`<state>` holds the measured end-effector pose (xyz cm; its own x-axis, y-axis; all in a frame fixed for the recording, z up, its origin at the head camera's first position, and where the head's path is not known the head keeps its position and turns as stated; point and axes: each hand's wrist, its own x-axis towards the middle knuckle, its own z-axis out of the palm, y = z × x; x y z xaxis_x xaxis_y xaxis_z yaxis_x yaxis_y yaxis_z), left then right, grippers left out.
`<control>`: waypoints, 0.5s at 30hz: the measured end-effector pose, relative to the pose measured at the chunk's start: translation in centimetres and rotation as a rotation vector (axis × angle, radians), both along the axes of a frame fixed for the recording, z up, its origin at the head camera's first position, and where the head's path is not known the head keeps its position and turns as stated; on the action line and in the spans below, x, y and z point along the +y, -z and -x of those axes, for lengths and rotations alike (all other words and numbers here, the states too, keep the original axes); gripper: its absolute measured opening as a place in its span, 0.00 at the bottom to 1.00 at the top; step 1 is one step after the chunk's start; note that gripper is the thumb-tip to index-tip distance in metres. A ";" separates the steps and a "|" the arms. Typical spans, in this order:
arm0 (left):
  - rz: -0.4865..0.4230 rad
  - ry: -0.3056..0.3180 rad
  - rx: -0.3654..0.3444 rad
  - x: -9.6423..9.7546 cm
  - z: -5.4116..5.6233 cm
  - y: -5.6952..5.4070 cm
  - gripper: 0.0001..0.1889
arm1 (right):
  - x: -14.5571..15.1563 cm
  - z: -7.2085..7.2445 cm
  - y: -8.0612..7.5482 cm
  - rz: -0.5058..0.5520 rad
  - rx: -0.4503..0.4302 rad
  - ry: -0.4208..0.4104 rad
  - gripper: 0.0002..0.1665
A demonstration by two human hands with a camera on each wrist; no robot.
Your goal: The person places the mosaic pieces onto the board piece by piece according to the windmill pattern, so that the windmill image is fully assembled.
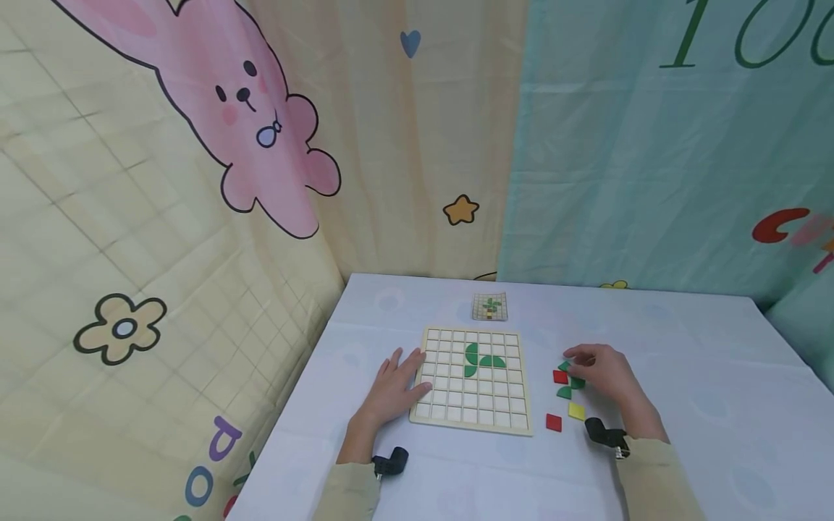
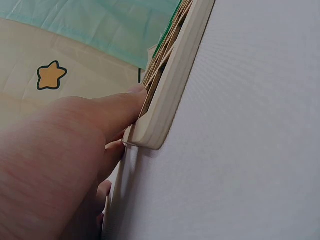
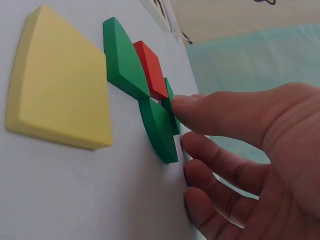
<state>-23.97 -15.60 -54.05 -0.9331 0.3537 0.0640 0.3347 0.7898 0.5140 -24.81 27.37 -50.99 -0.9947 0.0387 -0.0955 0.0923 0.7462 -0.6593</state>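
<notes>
My left hand (image 1: pixel 392 387) rests at the left edge of a wooden grid board (image 1: pixel 472 427), fingers spread. In the left wrist view its thumb (image 2: pixel 122 107) lies on the rim near the corner of the board (image 2: pixel 165 107). Several green leaf-shaped pieces (image 1: pixel 491 361) sit in the grid's upper cells. My right hand (image 1: pixel 604 370) is right of the board, over loose tiles. In the right wrist view its thumb tip (image 3: pixel 185 106) meets or nearly meets the farthest green piece (image 3: pixel 168 95); the fingers are loosely bent, and no lifted piece shows.
Beside the right hand lie a red square (image 1: pixel 560 377), green pieces (image 1: pixel 564 392), a yellow square (image 1: pixel 576 411) and another red square (image 1: pixel 554 422). Behind the board is a small pattern card (image 1: pixel 489 307). Printed curtains (image 1: pixel 417 145) hang behind the white table (image 1: pixel 710 376).
</notes>
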 end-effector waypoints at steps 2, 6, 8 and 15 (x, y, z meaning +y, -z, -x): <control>0.004 -0.001 0.002 0.0 0.0 0.0 0.36 | 0.0 0.1 0.2 -0.011 -0.002 -0.006 0.17; 0.005 0.004 0.005 0.0 0.1 0.1 0.36 | -0.1 0.2 0.3 -0.033 0.003 -0.017 0.16; 0.004 0.009 0.006 0.0 0.1 0.1 0.36 | -0.1 0.1 0.3 -0.045 0.003 -0.017 0.15; -0.003 0.013 0.000 -0.1 0.1 -0.1 0.36 | -0.4 0.1 0.1 -0.065 0.007 -0.023 0.14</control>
